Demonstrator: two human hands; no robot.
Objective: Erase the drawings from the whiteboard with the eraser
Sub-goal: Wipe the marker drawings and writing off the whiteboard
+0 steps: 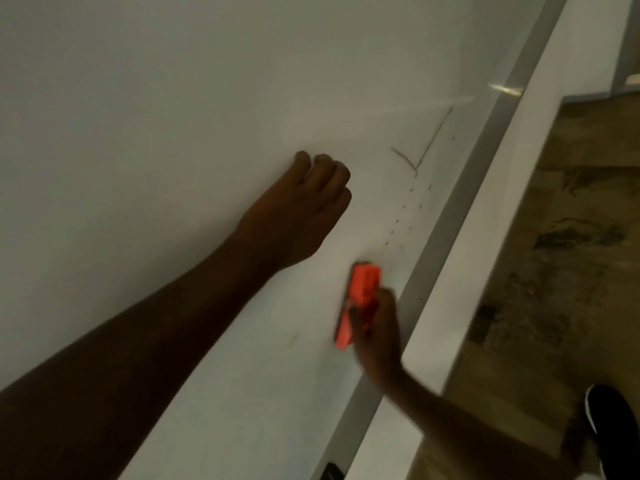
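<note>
The whiteboard point(173, 98) fills most of the view, tilted, with its grey frame running down the right side. My left hand point(298, 209) rests against the board with fingers curled into a loose fist and nothing in it. My right hand point(377, 327) grips an orange eraser point(360, 292) pressed flat on the board near the lower frame; the eraser is blurred. Dark drawn lines point(422, 150) shaped like a check mark remain beyond my left hand, with small dashes trailing down toward the eraser.
The grey board frame point(450, 209) and a white ledge point(491, 216) run diagonally on the right. Beyond them lies mottled brown floor point(554, 271). A black shoe point(609, 424) shows at the bottom right. A small dark object point(332, 471) sits at the frame's bottom edge.
</note>
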